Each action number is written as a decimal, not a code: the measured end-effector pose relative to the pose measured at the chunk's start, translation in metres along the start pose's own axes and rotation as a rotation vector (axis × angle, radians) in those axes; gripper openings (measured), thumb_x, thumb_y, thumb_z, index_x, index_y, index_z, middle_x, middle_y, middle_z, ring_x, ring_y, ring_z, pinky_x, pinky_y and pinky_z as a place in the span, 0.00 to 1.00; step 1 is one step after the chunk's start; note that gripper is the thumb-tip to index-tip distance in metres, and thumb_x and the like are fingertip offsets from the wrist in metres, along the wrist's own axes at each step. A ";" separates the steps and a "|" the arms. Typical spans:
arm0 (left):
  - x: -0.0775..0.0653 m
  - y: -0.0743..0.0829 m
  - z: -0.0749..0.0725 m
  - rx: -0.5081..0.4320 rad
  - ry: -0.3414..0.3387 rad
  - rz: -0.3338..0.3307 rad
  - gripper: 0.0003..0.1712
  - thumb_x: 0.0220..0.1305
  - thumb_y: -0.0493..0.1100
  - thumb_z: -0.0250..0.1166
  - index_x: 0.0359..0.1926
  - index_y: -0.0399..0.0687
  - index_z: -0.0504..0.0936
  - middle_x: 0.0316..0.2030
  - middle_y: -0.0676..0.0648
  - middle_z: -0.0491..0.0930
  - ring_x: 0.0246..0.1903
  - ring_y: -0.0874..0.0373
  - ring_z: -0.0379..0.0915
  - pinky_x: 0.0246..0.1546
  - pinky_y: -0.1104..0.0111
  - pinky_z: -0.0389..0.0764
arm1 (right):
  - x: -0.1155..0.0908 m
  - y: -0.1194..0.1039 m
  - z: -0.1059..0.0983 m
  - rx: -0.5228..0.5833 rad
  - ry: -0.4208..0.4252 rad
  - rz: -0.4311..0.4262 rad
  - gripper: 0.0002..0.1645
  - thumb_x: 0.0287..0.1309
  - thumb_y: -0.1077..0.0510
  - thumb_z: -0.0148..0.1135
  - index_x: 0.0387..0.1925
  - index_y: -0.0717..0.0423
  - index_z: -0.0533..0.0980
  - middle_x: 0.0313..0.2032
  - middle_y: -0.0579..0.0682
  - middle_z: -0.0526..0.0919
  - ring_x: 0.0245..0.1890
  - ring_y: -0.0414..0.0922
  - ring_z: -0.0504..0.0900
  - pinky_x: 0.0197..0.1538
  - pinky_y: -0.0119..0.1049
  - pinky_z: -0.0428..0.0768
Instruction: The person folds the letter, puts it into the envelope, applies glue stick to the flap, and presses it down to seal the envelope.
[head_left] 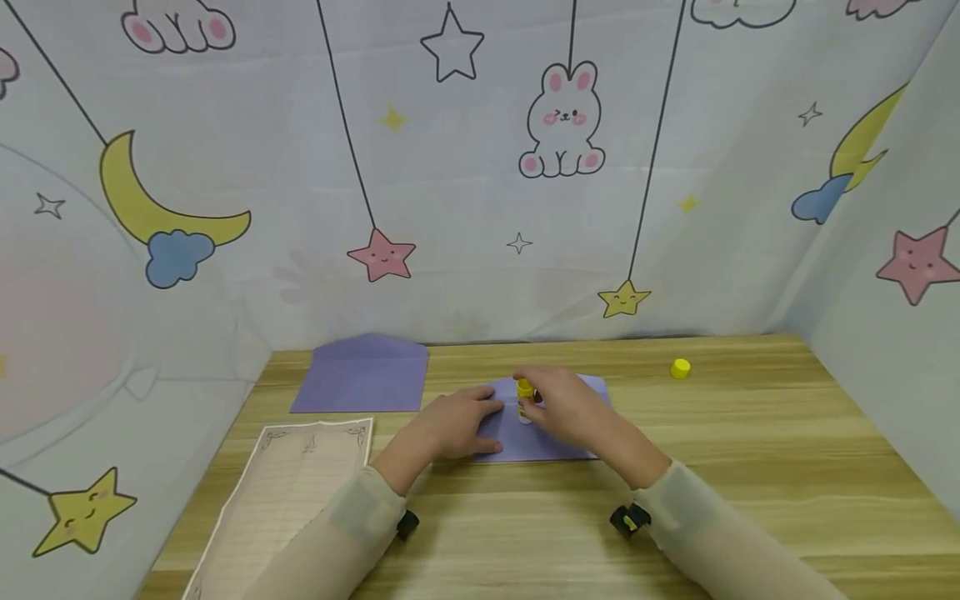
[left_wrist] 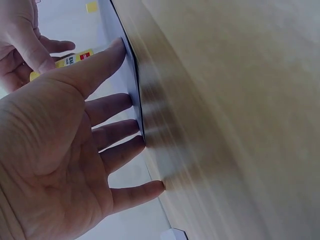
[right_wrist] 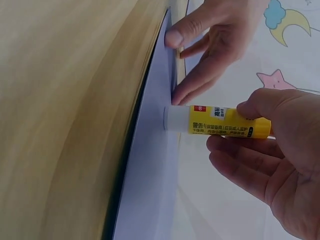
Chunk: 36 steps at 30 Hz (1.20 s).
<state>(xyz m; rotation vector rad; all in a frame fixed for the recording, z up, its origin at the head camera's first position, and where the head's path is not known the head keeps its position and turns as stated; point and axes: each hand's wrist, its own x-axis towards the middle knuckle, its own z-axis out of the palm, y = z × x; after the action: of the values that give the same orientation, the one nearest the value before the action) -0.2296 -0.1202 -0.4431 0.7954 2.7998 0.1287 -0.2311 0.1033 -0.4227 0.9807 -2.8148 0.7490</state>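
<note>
A purple envelope lies on the table, its pointed flap at the far side. My right hand pinches a yellow glue stick between thumb and fingers. The stick stands upright with its white end down on the envelope, as the right wrist view shows. My left hand presses straight, spread fingertips on the envelope's left part, the thumb at its near edge. In the left wrist view the little finger reaches past the envelope onto the wood.
A yellow cap stands at the back right of the wooden table. Another purple envelope lies at the back left. Nearer, a bordered sheet of lined paper lies partly under the left forearm. A printed cloth hangs behind.
</note>
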 end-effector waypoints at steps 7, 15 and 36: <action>0.000 0.001 0.000 -0.001 0.003 -0.002 0.41 0.69 0.64 0.71 0.75 0.51 0.76 0.78 0.44 0.66 0.74 0.45 0.67 0.67 0.45 0.75 | -0.012 0.015 -0.013 -0.037 -0.015 0.072 0.24 0.70 0.61 0.69 0.64 0.62 0.79 0.54 0.54 0.87 0.42 0.43 0.86 0.46 0.42 0.86; 0.001 0.001 0.000 -0.029 0.005 -0.006 0.40 0.69 0.63 0.72 0.75 0.52 0.76 0.78 0.44 0.65 0.75 0.45 0.65 0.67 0.42 0.73 | -0.027 0.033 -0.035 0.041 -0.010 0.129 0.19 0.68 0.62 0.66 0.58 0.63 0.79 0.40 0.48 0.84 0.33 0.41 0.80 0.36 0.37 0.82; 0.004 0.002 -0.008 -0.234 0.287 0.027 0.36 0.71 0.51 0.72 0.73 0.40 0.74 0.67 0.40 0.76 0.67 0.42 0.73 0.67 0.44 0.73 | -0.045 0.060 -0.067 0.726 0.292 0.398 0.26 0.74 0.43 0.66 0.53 0.63 0.78 0.37 0.61 0.84 0.32 0.52 0.86 0.33 0.36 0.85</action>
<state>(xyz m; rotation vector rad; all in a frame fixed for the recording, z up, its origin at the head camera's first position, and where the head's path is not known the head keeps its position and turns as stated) -0.2344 -0.1166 -0.4356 0.8135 2.9586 0.6085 -0.2377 0.2005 -0.3991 0.2817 -2.5094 1.8647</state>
